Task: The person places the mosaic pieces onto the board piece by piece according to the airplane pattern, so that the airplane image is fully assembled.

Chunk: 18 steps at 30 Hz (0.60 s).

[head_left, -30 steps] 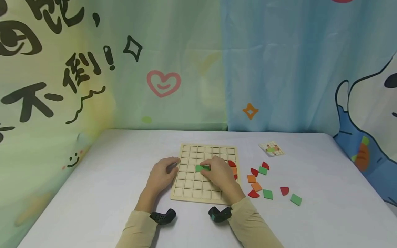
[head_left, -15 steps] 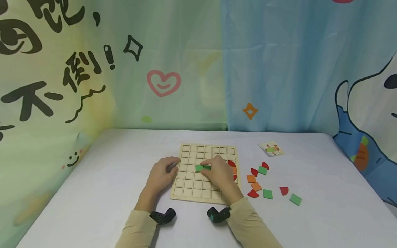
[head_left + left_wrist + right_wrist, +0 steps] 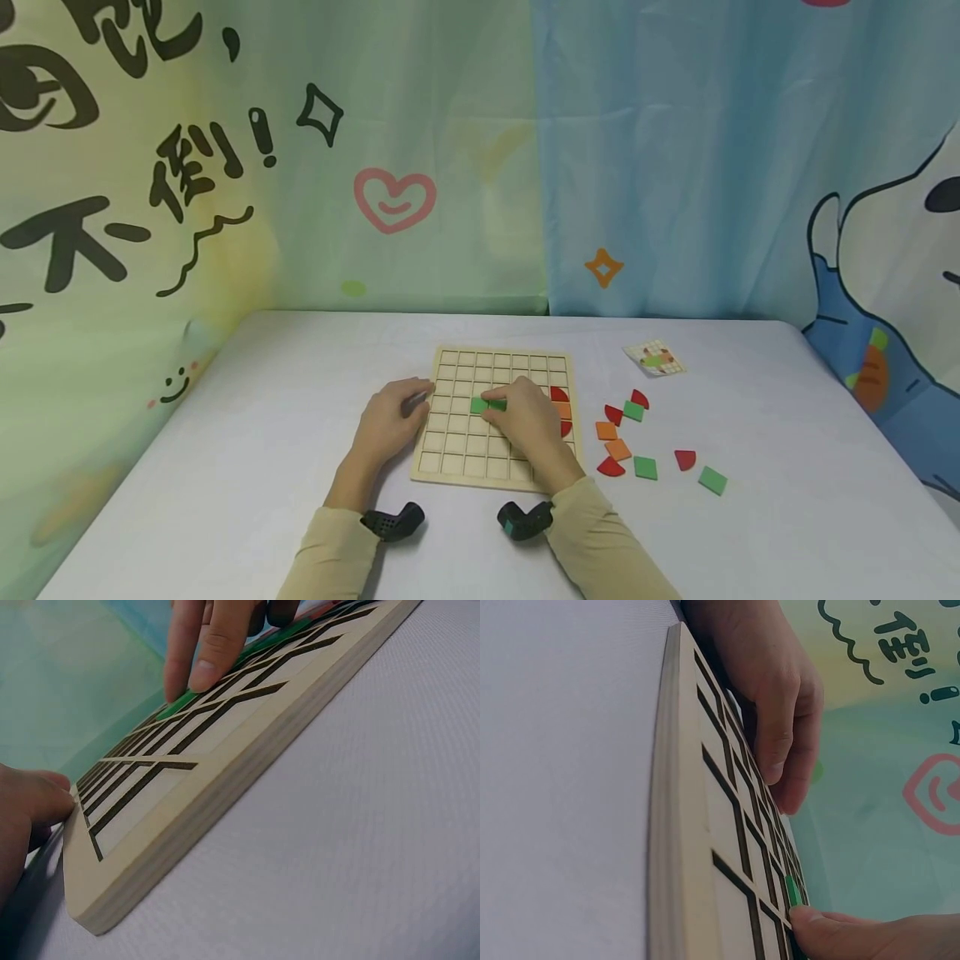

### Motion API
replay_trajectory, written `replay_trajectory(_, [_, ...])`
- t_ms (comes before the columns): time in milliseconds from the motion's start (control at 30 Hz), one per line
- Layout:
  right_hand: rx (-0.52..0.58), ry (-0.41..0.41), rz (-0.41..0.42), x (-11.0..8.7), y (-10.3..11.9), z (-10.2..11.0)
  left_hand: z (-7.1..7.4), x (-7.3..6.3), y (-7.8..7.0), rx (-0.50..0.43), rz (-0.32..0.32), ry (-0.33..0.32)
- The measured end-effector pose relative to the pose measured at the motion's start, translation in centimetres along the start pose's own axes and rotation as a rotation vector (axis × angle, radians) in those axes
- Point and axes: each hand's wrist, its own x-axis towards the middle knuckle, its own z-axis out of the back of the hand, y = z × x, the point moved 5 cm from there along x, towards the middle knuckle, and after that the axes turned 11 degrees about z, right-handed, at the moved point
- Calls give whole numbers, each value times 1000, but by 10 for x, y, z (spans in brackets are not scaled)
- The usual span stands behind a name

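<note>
A square wooden grid board (image 3: pixel 450 475) lies on the table. My left hand (image 3: pixel 390 421) rests at its left edge, thumb and fingertips touching the side; the right wrist view also shows this left hand (image 3: pixel 772 697). Over the middle of the grid, my right hand (image 3: pixel 528 417) pinches a green square tile (image 3: pixel 498 406) between thumb and index finger, partly hiding it. Directly left of that sits another green square tile (image 3: pixel 478 406) in a cell. Near the board's right edge, an orange square tile (image 3: pixel 561 410) sits between two red quarter-round tiles (image 3: pixel 558 393).
Right of the board lie loose tiles: several green squares (image 3: pixel 645 467), orange squares (image 3: pixel 606 431) and red quarter-rounds (image 3: pixel 685 460). A small pattern card (image 3: pixel 655 358) lies at the back right of the white table (image 3: pixel 225 467). A printed curtain (image 3: pixel 480 167) hangs behind.
Both hands stay in nearly the same place, the right still at the green tile. The whole view shifts very slightly.
</note>
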Motion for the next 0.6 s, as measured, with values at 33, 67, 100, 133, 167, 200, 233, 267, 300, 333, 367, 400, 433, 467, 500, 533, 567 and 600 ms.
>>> replay_trajectory(33, [-1, 4, 1, 0, 0, 0, 0, 0, 0, 0, -2, -1])
replay_trajectory(67, [-2, 8, 2, 0, 0, 0, 1, -1, -1, 0, -3, -2])
replay_trajectory(100, [-3, 12, 4, 0, 0, 0, 1, -1, 0, 1, -3, -2])
replay_trajectory(133, [-6, 14, 7, 0, 0, 0, 1, -1, -1, 1, -5, -4])
replay_trajectory(167, [-4, 17, 8, 0, 1, 0, 2, -1, -1, 0, -5, -5])
replay_trajectory(200, [-4, 20, 10, 1, 1, 1, 2, -1, -1, -3, -2, -4])
replay_trajectory(233, [-4, 24, 10, 1, 1, 1, 3, -1, -2, -4, -1, -3])
replay_trajectory(267, [-1, 27, 9, 1, 1, 1, 3, -1, -2, -4, -1, -3])
replay_trajectory(300, [5, 31, 6, 1, 1, 2, 3, -1, -2, -4, -1, -4])
replay_trajectory(333, [10, 30, 7, 1, 1, 3, 3, -1, -2, -3, 0, -5])
replay_trajectory(367, [16, 26, 8, 1, 1, 4, 3, -1, -2, -2, 3, -4])
replay_trajectory(400, [21, 21, 15, 1, 0, 6, 3, -1, -2, -1, 5, -4])
replay_trajectory(433, [23, 16, 17, 1, -1, 8, 3, -1, -2, 1, 5, -5])
replay_trajectory(467, [25, 9, 26, 1, -2, 11, 3, -2, -2, 2, 5, -6])
replay_trajectory(500, [30, 1, 31, 2, -5, 13, 2, -2, -2, 1, 6, -7])
replay_trajectory(533, [33, -9, 39, 2, -8, 16, 2, -2, -2, -2, 5, -6])
replay_trajectory(567, [35, -14, 43, 3, -12, 19, 2, -2, -2, -1, 5, -5])
replay_trajectory(600, [44, -16, 46, 3, -16, 22, 1, -2, -2, -1, 7, -5])
